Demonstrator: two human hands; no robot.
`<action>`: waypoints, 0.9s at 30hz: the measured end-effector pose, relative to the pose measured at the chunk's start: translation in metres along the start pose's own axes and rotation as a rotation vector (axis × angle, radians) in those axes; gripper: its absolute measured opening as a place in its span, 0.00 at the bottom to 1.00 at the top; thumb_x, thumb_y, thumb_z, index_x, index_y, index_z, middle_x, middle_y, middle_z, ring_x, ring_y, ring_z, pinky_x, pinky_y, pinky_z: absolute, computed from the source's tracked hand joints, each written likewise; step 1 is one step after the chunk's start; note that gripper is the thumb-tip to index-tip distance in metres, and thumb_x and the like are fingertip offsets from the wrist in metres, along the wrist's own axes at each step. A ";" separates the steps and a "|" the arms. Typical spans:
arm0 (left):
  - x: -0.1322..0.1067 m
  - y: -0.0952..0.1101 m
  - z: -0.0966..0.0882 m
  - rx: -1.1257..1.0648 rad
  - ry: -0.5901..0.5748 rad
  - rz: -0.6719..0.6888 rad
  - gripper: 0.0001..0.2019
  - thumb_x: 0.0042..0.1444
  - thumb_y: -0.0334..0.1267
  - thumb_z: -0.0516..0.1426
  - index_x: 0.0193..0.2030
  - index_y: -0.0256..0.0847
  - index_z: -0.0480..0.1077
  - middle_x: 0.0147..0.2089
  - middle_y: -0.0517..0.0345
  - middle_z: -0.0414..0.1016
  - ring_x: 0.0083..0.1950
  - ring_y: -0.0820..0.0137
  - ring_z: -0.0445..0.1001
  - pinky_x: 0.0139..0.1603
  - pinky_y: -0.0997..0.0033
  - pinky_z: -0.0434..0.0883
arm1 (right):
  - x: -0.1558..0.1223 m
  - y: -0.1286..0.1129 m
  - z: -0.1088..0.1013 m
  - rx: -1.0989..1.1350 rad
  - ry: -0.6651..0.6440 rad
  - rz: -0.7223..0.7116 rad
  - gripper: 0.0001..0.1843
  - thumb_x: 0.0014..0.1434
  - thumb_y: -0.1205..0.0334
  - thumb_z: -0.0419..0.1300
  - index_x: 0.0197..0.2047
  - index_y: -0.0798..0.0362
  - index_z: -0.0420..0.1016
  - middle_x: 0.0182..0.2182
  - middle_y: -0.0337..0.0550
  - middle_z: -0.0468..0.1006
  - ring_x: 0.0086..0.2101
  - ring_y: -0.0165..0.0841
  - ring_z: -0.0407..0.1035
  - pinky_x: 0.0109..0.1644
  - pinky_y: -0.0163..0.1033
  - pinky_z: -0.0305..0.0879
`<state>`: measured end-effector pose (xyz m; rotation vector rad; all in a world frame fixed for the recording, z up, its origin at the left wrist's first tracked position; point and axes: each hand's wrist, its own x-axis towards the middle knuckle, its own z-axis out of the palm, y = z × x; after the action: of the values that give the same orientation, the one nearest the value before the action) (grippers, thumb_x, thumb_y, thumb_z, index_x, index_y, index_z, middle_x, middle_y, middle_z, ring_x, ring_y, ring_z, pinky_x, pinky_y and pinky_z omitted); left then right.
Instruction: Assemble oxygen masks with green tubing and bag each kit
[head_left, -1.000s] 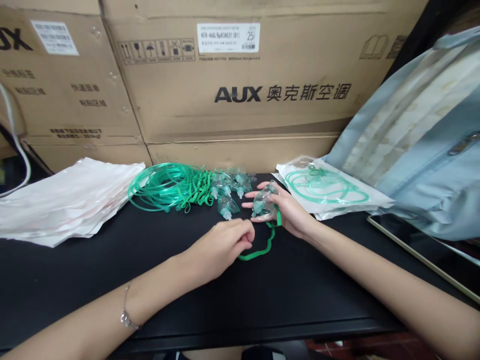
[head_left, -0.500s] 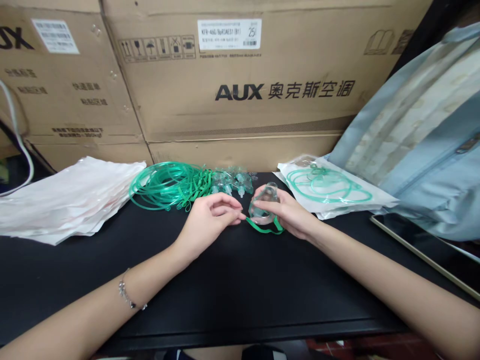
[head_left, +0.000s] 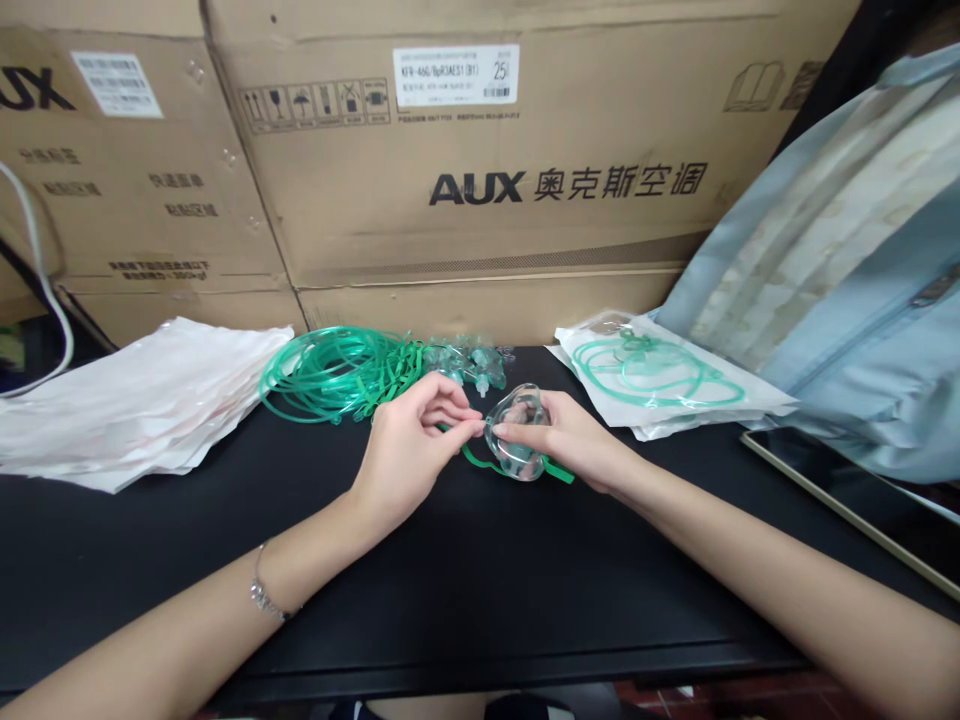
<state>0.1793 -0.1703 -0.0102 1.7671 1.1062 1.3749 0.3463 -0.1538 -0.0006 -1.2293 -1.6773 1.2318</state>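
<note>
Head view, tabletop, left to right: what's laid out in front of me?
Stack of plastic bags → coil of green tubing → left hand pinching the green strap → clear mask in the right hand → sealed packet → blue bag.

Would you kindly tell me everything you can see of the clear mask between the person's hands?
The clear mask is a small cup of glossy, see-through plastic, with a flat green strap trailing from it onto the black table. It is held low over the table, tilted. The right hand cradles it from the right; the left hand pinches the strap at its left rim.
</note>
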 end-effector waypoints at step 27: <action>-0.003 -0.002 0.004 0.306 -0.023 0.086 0.09 0.46 0.28 0.58 0.26 0.39 0.60 0.24 0.65 0.70 0.27 0.75 0.73 0.27 0.80 0.67 | -0.002 0.009 0.007 -0.455 0.104 -0.311 0.07 0.50 0.64 0.57 0.25 0.53 0.62 0.23 0.39 0.70 0.26 0.31 0.67 0.31 0.38 0.65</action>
<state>0.1828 -0.1722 -0.0144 2.0620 1.2967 1.2843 0.3429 -0.1570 -0.0116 -1.2007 -2.0441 0.6073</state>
